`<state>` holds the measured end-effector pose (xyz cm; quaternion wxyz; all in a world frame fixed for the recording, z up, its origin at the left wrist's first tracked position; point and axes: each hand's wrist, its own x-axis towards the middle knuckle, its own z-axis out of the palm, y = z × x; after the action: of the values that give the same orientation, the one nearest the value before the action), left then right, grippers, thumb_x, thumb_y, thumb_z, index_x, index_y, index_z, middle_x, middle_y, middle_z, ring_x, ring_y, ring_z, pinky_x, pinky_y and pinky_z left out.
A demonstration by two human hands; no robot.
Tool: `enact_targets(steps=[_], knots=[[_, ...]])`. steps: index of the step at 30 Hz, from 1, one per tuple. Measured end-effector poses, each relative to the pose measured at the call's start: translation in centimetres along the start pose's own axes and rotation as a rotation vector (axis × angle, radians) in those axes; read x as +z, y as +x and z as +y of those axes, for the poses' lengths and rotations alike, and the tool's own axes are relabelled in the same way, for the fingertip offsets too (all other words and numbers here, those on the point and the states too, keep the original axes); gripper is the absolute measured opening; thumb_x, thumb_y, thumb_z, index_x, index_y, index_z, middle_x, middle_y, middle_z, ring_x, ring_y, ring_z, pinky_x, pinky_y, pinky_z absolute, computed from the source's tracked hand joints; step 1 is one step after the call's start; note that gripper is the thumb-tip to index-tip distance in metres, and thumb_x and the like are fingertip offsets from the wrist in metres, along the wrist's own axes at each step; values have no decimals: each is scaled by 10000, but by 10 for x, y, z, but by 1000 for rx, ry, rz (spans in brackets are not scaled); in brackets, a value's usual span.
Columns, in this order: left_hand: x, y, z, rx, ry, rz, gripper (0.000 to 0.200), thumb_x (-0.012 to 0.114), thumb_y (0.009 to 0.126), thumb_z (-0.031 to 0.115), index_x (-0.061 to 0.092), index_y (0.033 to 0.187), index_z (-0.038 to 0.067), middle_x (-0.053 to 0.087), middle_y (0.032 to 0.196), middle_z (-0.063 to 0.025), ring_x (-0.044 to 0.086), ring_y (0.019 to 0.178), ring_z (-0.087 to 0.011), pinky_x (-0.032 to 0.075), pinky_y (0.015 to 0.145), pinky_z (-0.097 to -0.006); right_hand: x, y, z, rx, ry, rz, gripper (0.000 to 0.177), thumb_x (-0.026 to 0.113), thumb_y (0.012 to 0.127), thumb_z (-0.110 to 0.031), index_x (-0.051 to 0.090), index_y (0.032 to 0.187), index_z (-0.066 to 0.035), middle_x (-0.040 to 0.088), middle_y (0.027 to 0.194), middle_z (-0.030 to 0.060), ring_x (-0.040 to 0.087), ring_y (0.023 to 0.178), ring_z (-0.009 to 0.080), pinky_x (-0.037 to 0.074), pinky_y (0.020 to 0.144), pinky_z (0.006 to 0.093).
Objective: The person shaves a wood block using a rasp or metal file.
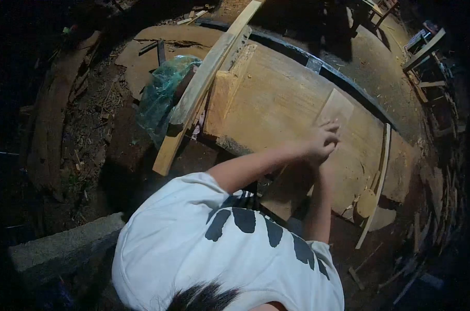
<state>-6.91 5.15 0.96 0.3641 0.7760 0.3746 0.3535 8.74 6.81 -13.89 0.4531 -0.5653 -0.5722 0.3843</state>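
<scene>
A pale flat board (337, 106) lies across the wide wooden workbench top (276, 88), its far end showing beyond my hands. My left hand (314, 143), reaching in from the left, is closed over this board with its fingers curled. Pressed up against it is my right hand (322, 157), mostly covered by the left hand and also closed. Both hands overlap in one bunch, slightly blurred, and I cannot tell what they hold between them. Below the hands, the near part of the board runs into shadow toward my body.
Long wooden strips (204, 78) lie along the bench's left side, beside a green plastic bag (167, 93). A thin curved strip (378, 181) and a round wood piece (366, 203) sit at the right. A concrete ledge (69, 241) is at lower left. Wood scraps pile up at far right.
</scene>
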Motion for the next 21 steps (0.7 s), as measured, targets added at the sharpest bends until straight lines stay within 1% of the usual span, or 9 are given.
enact_targets(steps=[3,4,7,9,12,15,18,20,21], knots=[[-5,-62,11,33,-17,-29,387,541,824,254,618,1191,162,346,1461,-145,213,1383,-376,202,1122,-482,33,-44,-26,13,-153,-26,609,334,967,-379,128,1465,-96,81,1544,156,55,1424,313,95,1105,453],[-8,-81,17,29,-26,-47,415,546,828,264,592,1229,170,318,1478,-141,179,1391,-391,185,1125,-496,25,-94,-33,16,-205,-34,605,342,961,-389,146,1460,-107,79,1545,154,51,1425,314,99,1092,475],[-23,-123,45,-34,-30,-97,396,532,854,282,577,1211,116,339,1453,-176,223,1366,-419,162,1129,-492,48,-123,-66,13,-362,-59,597,365,944,-419,199,1447,-142,74,1547,148,40,1427,315,113,1051,542],[-26,-136,52,-13,-3,-114,399,527,859,280,568,1223,122,334,1454,-176,225,1365,-420,162,1129,-493,75,-134,-95,4,-466,-79,592,381,933,-439,235,1438,-165,70,1549,145,33,1428,316,122,1024,587],[-32,-140,60,-23,37,-163,409,514,869,288,546,1248,138,337,1445,-190,224,1364,-422,160,1130,-497,73,-136,-121,-15,-623,-108,586,404,916,-469,288,1424,-200,65,1551,139,21,1429,317,135,984,654],[-39,-133,62,29,67,-160,394,536,867,266,551,1218,87,353,1419,-211,264,1332,-436,191,1113,-508,62,-147,-145,-29,-786,-127,582,427,900,-499,341,1411,-234,59,1553,134,10,1431,318,149,943,721],[-63,-119,77,44,68,-147,383,561,880,201,536,1219,23,419,1388,-193,360,1290,-407,273,1076,-498,53,-146,-170,-36,-957,-144,579,450,883,-528,394,1398,-269,54,1555,128,-1,1433,319,162,903,788],[-87,-110,99,19,-271,-193,323,552,877,125,552,1173,-4,539,1261,-185,481,1188,-370,341,1025,-489,51,-137,-155,-113,-1031,-107,603,466,871,-529,392,1400,-249,60,1551,154,8,1428,349,157,940,765],[-102,-106,115,108,-274,-158,282,536,879,91,577,1148,16,590,1185,-150,545,1114,-337,391,982,-461,50,-128,-152,-198,-1013,-105,612,481,862,-530,399,1396,-241,69,1550,151,18,1428,349,157,944,764]])
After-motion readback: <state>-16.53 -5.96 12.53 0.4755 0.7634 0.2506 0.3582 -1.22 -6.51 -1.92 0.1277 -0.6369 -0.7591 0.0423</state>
